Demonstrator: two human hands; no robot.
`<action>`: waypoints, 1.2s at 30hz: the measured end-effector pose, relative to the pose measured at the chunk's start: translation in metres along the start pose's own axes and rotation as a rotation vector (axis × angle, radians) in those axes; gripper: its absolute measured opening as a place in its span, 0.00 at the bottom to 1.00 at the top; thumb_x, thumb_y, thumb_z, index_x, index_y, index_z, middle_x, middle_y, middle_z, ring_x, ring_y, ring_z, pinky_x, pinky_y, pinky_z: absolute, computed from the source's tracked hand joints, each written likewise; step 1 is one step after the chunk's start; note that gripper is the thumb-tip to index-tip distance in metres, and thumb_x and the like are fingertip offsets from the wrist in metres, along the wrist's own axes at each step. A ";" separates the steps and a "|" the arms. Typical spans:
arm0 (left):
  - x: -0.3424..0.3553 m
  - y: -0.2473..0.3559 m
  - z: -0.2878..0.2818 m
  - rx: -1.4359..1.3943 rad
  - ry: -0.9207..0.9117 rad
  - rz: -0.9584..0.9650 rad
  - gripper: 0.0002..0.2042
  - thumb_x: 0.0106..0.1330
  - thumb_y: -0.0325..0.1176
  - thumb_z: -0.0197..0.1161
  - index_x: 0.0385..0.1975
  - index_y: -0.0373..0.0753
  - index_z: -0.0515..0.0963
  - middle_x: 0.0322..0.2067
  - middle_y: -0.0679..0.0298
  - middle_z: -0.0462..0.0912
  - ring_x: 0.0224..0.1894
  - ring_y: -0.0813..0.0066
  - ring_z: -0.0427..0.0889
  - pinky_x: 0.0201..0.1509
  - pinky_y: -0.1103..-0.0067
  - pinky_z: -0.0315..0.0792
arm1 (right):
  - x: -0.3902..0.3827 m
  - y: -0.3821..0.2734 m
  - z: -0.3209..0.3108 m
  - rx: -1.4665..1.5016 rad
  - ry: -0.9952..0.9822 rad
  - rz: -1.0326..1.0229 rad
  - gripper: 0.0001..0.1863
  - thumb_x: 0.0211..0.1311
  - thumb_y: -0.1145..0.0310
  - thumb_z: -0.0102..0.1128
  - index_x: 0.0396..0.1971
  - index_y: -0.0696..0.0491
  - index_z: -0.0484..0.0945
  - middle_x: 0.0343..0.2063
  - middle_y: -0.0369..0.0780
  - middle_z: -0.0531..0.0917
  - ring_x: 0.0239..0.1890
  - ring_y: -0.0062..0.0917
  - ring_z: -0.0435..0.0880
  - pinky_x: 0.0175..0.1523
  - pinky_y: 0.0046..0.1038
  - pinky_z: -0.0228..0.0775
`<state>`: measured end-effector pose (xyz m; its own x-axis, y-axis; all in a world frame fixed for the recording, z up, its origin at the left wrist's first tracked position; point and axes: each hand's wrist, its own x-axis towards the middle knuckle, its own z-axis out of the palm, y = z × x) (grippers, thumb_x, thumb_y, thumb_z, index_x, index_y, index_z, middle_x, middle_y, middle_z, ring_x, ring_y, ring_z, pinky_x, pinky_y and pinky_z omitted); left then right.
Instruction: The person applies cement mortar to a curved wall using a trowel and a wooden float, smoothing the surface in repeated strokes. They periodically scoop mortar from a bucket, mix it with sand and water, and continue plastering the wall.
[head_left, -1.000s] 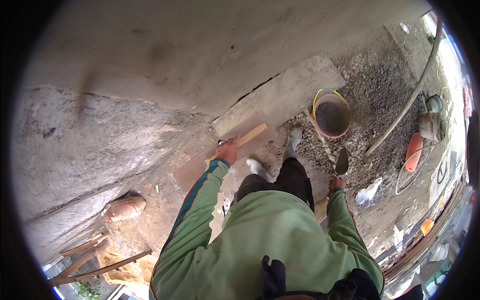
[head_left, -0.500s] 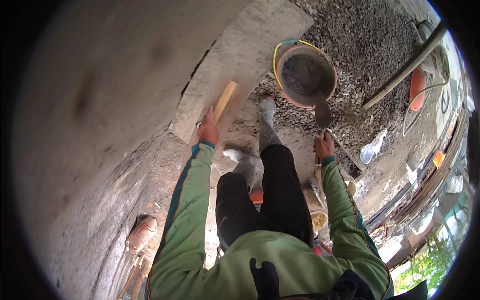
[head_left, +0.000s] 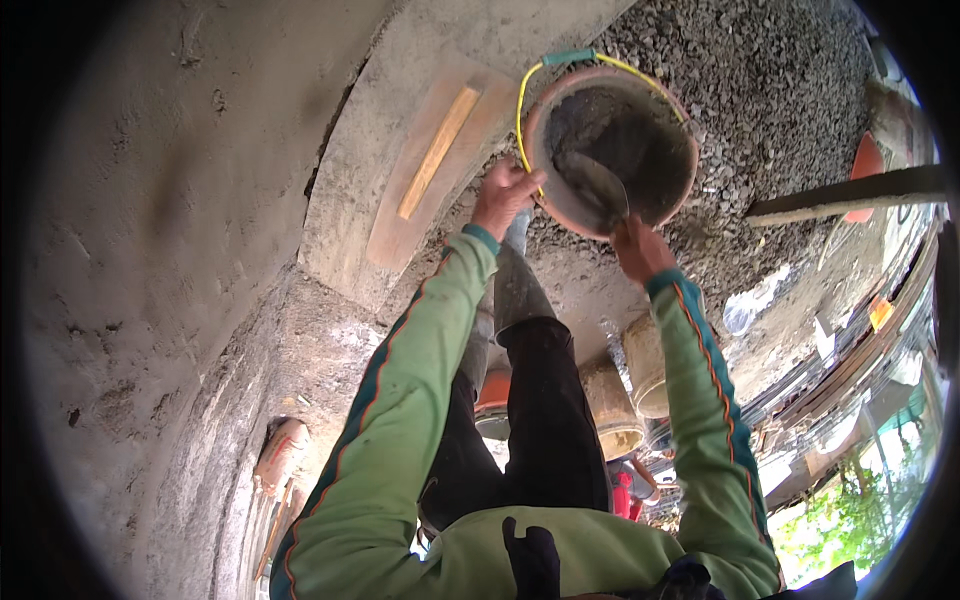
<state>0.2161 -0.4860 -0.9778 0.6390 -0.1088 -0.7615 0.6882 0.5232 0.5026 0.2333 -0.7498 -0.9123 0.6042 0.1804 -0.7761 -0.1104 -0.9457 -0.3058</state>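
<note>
1. two hands of ours reach forward over a reddish bucket [head_left: 560, 205] that sits on grey gravel [head_left: 780, 90], just ahead of our knees.
2. our left hand [head_left: 505, 193] is closed on the near-left rim of the bucket, beside its yellow wire handle [head_left: 524, 100] with a green grip.
3. our right hand [head_left: 638, 248] is closed around the handle of a trowel [head_left: 596, 185]; its blade lies inside the bucket, on the grey mortar [head_left: 610, 130] there.
4. to the left of the bucket, a wooden float [head_left: 436, 155] with a pale strip handle lies flat on a concrete ledge [head_left: 350, 200], well apart from both hands.
5. below our right arm we see two pale, mortar-caked buckets [head_left: 640, 385] side by side, and a dark beam [head_left: 850, 192] crosses the gravel at the right.
6. green sleeves cover both forearms.
</note>
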 end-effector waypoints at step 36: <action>-0.744 -0.180 -0.302 -0.519 0.387 0.477 0.19 0.59 0.25 0.53 0.51 0.36 0.69 0.49 0.49 0.74 0.51 0.44 0.77 0.54 0.47 0.74 | -0.608 -0.479 0.144 1.552 -1.095 -0.777 0.18 0.69 0.61 0.53 0.53 0.54 0.73 0.29 0.35 0.78 0.25 0.22 0.76 0.27 0.26 0.72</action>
<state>-0.4872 -0.2437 -0.6256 0.5940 0.4764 -0.6483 0.0628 0.7759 0.6277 -0.1948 -0.3673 -0.3730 0.2856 0.9577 -0.0366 -0.9109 0.2594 -0.3208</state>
